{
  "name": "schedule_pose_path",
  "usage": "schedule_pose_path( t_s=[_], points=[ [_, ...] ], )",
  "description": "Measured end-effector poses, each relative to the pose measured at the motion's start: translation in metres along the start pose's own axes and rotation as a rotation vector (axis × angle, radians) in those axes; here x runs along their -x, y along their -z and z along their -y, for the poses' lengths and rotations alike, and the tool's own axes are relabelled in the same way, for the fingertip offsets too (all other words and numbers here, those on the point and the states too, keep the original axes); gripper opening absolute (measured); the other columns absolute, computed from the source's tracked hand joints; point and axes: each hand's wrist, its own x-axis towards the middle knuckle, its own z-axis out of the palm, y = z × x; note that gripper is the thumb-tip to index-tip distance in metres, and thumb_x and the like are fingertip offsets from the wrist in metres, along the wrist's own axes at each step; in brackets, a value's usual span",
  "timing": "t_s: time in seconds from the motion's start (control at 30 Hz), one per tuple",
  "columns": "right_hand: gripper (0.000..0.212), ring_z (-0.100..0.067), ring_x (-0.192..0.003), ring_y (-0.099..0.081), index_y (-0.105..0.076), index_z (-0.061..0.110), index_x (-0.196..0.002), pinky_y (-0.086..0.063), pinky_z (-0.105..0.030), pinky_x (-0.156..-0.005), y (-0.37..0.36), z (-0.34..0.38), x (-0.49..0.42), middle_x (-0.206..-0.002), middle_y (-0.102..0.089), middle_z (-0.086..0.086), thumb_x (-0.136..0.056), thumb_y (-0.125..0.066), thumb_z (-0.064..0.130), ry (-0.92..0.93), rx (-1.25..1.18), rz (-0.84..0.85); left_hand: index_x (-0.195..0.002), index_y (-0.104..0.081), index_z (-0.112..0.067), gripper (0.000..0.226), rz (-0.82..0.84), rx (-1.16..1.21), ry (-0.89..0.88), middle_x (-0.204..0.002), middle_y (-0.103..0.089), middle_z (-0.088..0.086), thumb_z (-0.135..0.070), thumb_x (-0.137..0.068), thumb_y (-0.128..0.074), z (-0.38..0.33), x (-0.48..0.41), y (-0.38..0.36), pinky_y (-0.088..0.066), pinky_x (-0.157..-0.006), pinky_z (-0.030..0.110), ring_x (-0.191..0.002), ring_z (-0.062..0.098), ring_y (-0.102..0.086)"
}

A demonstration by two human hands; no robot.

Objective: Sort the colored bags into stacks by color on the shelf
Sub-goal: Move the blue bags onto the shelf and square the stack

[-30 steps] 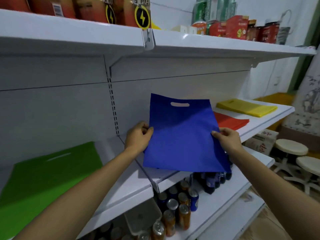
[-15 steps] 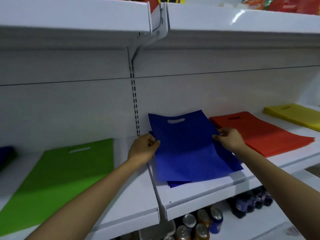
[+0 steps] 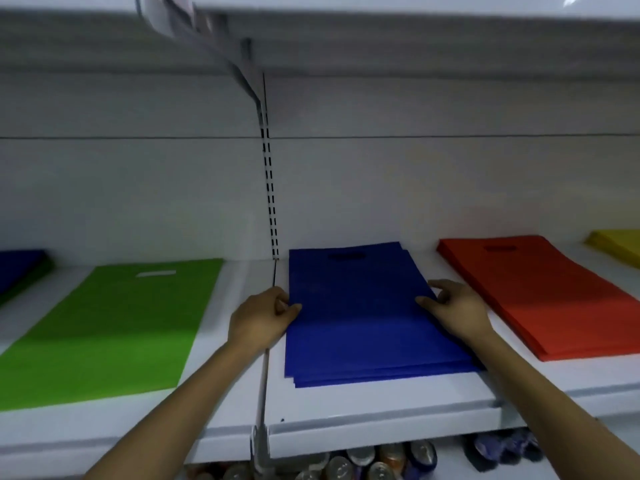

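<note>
Two hands are noted at the blue bag (image 3: pixel 356 306) atop the blue stack (image 3: pixel 346 381) on the shelf (image 3: pixel 381 405) (left hand (image 3: pixel 263 317) pinching one edge, right hand (image 3: pixel 457 310) resting loose-fingered opposite); corners should be squared before release.

Two blue piles (image 3: pixel 363 323) (image 3: pixel 17 268), one green bag (image 3: pixel 114 323), one red pile (image 3: pixel 540 296) and one yellow pile (image 3: pixel 620 244) lay shelved. Two hands showed: left hand (image 3: pixel 259 320), right hand (image 3: pixel 457 310).

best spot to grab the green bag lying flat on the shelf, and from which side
Pinch the green bag at its near right corner, coming from the shelf front. It lies flat with the handle slot at the far end by the back wall, so the near edge is closest; a fingertip can probably lift that free corner first.
</note>
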Motion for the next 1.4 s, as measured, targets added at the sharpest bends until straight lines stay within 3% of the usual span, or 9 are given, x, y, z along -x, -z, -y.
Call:
schedule_pose_path(
  t_s=[0.13,0.23,0.37,0.5,0.77,1.1,1.23,1.3,1.4],
  points=[
    [0.044,-0.012,-0.069,-0.055,-0.06,0.017,-0.121,-0.039,-0.02,-0.057,0.006,-0.004,0.005,-0.079,-0.059,-0.002,-0.08,-0.076,0.017,0.0,-0.2,-0.002,-0.12,-0.056,-0.031,0.038,-0.013,0.004,-0.005,-0.075,-0.061,-0.014,-0.052,-0.089,-0.057,0.0,0.001,-0.002,-0.034,-0.053,0.02,-0.074,0.004,-0.056],
    [0.037,-0.018,-0.071,-0.058,-0.064,0.016,-0.113,-0.046,-0.027,-0.06,0.009,-0.006,0.005,-0.082,-0.058,-0.004,-0.079,-0.075,0.01,-0.033,-0.33,0.065,-0.124,-0.056,-0.033,0.045,-0.029,-0.012,-0.005,-0.077,-0.064,-0.014,-0.058,-0.086,-0.057,0.0,0.0,-0.004,-0.038,-0.056,0.021,-0.077,0.005,-0.06],
    [0.028,-0.017,-0.07,-0.057,-0.068,0.011,-0.106,-0.045,-0.025,-0.061,0.008,-0.01,0.006,-0.08,-0.061,-0.006,-0.079,-0.075,0.009,0.013,-0.385,-0.018,-0.116,-0.06,-0.034,0.042,-0.051,-0.035,-0.003,-0.078,-0.064,-0.015,-0.061,-0.086,-0.053,-0.001,0.002,-0.005,-0.038,-0.056,0.022,-0.077,0.006,-0.06],
    [0.025,-0.022,-0.091,-0.062,-0.066,0.013,-0.11,-0.051,-0.036,-0.079,0.005,-0.019,0.006,-0.1,-0.067,-0.006,-0.086,-0.067,0.022,0.015,-0.269,-0.207,-0.097,-0.068,-0.03,0.033,-0.128,-0.128,-0.046,-0.067,-0.06,-0.015,-0.056,-0.091,-0.048,-0.001,0.006,-0.008,-0.035,-0.053,0.021,-0.071,0.008,-0.057],
    [0.032,-0.01,-0.092,-0.055,-0.062,0.016,-0.121,-0.042,-0.026,-0.079,0.006,-0.016,0.004,-0.108,-0.064,0.004,-0.09,-0.064,0.024,0.069,-0.27,-0.019,-0.095,-0.071,-0.032,0.027,-0.127,-0.186,-0.105,-0.08,-0.066,-0.014,-0.049,-0.094,-0.049,-0.003,0.011,-0.007,-0.039,-0.057,0.02,-0.078,0.01,-0.057],
    [0.021,-0.018,-0.098,-0.062,-0.068,0.014,-0.107,-0.05,-0.035,-0.085,0.005,-0.016,-0.001,-0.102,-0.068,0.0,-0.088,-0.065,0.023,-0.02,-0.404,0.002,-0.098,-0.07,-0.023,0.024,-0.068,-0.033,-0.059,-0.067,-0.058,-0.013,-0.04,-0.094,-0.054,-0.002,0.01,-0.007,-0.036,-0.059,0.02,-0.072,0.008,-0.056],
    [0.026,-0.024,-0.102,-0.059,-0.064,0.013,-0.113,-0.046,-0.031,-0.08,0.01,-0.006,0.001,-0.112,-0.064,-0.005,-0.089,-0.064,0.024,0.038,-0.193,0.022,-0.105,-0.067,-0.021,0.021,0.037,-0.136,-0.037,-0.094,-0.067,0.0,-0.033,-0.095,-0.053,-0.009,0.014,0.009,-0.042,-0.072,0.026,-0.094,0.021,-0.06],
    [0.028,-0.025,-0.103,-0.059,-0.063,0.014,-0.116,-0.045,-0.032,-0.081,0.011,0.01,0.0,-0.115,-0.065,-0.006,-0.09,-0.062,0.024,0.164,-0.018,0.017,-0.116,-0.063,-0.024,0.027,-0.026,-0.303,-0.023,-0.112,-0.066,0.005,-0.035,-0.094,-0.051,-0.012,0.019,0.024,-0.045,-0.082,0.028,-0.106,0.025,-0.059],
    [0.032,-0.025,-0.107,-0.059,-0.06,0.019,-0.12,-0.044,-0.034,-0.092,0.002,0.051,0.001,-0.119,-0.064,-0.003,-0.09,-0.06,0.031,0.304,0.118,0.111,-0.13,-0.052,-0.026,0.039,-0.122,-0.618,-0.012,-0.119,-0.064,0.003,-0.042,-0.095,-0.045,-0.016,0.036,0.052,-0.047,-0.085,0.031,-0.111,0.026,-0.058]
  ],
)
